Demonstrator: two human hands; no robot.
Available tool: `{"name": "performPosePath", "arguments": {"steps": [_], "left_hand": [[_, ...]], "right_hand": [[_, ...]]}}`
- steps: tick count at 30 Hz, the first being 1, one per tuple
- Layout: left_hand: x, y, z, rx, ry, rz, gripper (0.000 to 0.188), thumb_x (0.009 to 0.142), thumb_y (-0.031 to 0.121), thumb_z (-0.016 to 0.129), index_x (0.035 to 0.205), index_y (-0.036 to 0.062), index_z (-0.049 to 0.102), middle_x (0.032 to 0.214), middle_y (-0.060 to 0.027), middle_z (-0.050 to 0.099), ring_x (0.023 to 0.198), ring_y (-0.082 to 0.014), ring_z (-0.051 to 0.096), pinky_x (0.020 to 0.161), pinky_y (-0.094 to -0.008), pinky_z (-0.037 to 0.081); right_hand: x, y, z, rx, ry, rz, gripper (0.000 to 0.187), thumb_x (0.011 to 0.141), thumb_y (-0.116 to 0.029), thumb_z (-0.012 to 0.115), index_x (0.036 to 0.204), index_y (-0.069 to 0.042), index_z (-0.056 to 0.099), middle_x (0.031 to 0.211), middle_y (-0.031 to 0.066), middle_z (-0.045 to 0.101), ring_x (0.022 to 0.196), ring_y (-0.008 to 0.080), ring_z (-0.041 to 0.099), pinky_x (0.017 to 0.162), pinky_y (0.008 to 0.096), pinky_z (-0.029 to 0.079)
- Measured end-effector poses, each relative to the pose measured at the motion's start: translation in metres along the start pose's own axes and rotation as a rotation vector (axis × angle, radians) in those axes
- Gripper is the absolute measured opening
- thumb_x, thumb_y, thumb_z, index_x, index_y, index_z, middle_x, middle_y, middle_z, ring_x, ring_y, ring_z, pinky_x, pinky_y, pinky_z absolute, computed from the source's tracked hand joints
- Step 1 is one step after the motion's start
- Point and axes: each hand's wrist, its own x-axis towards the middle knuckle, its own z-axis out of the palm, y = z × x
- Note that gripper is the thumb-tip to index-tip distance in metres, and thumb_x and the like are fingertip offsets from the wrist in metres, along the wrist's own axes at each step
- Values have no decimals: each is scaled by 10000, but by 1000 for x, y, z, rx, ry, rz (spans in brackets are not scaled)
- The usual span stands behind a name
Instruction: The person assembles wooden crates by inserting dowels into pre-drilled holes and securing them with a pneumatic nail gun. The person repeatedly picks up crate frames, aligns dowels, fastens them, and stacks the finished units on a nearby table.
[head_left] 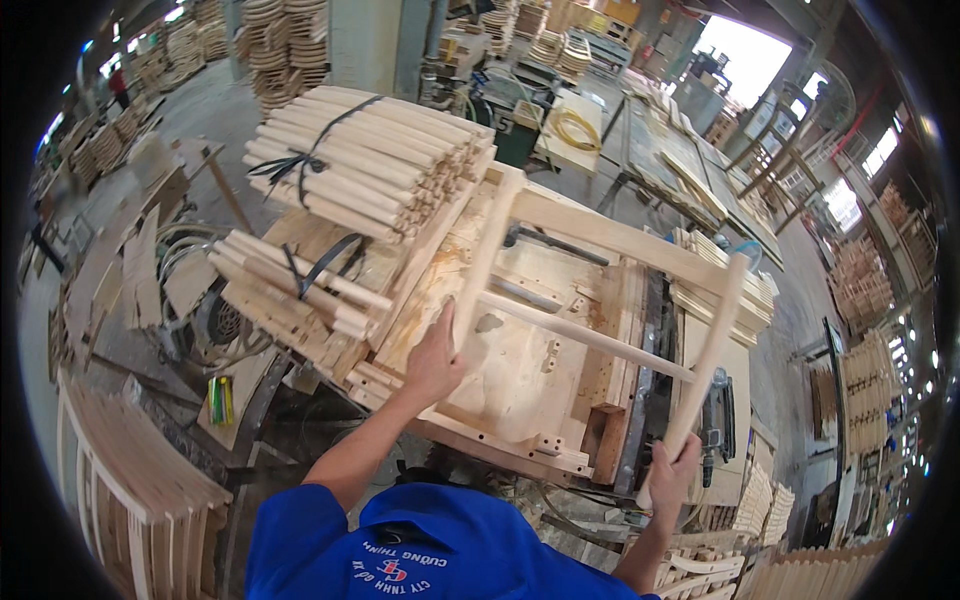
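Between my hands is a pale wooden leg frame: two long legs joined by a wide rail (620,238) at the far end and a thin round stretcher (590,336) lower down. My left hand (434,362) closes around the near end of the left leg (487,258). Around the lower part of the right leg (710,350), my right hand (672,480) is closed. The frame is tilted over a wooden jig (520,405) on the bench, with the right leg reaching past the jig's right side. Whether the frame touches the jig I cannot tell.
Left of the jig lie a large strapped bundle of round sticks (345,150) and a smaller bundle (300,278). A clamp-like metal tool (715,425) is beside the right leg. Slatted wooden parts (150,450) stand at the near left; a long table (680,170) extends far right.
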Motion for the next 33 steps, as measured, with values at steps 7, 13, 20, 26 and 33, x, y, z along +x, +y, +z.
{"name": "performPosePath", "arguments": {"steps": [7,13,20,26,33], "left_hand": [[-46,54,-48,-776,-136,-360,490,946,187,762,1392,16,650,938,-45,721,710,-114,651,609,-275,522],[-115,103,-134,-801,181,-298,463,948,220,824,1341,31,671,1004,24,705,754,-46,599,639,-228,502],[-204,126,-258,-827,482,-44,449,957,163,840,1358,50,673,1107,19,695,962,-37,612,825,-261,532],[-268,127,-352,-508,819,180,415,1030,234,789,1354,26,634,1001,19,665,863,-41,608,748,-238,524],[-339,99,-496,-379,968,270,578,1147,556,479,1353,39,637,907,7,633,797,-88,586,768,-276,507]], "right_hand": [[-38,28,-45,286,37,-94,332,1008,-119,680,1293,-21,539,1012,22,560,856,112,541,735,282,463],[-30,62,-43,441,4,-165,480,1132,-257,587,1519,-4,457,1113,79,639,916,164,616,806,316,532],[22,-4,40,1010,-183,34,567,1171,-327,532,1577,50,413,1204,106,650,1055,200,613,942,351,532],[16,-165,82,1342,-1240,-375,779,1150,-645,318,1684,-78,334,1549,102,542,1365,286,536,1215,457,403],[-84,-373,118,1651,-1285,316,699,1109,-534,546,1625,-73,446,1561,153,552,1429,341,532,1255,521,380]]}}
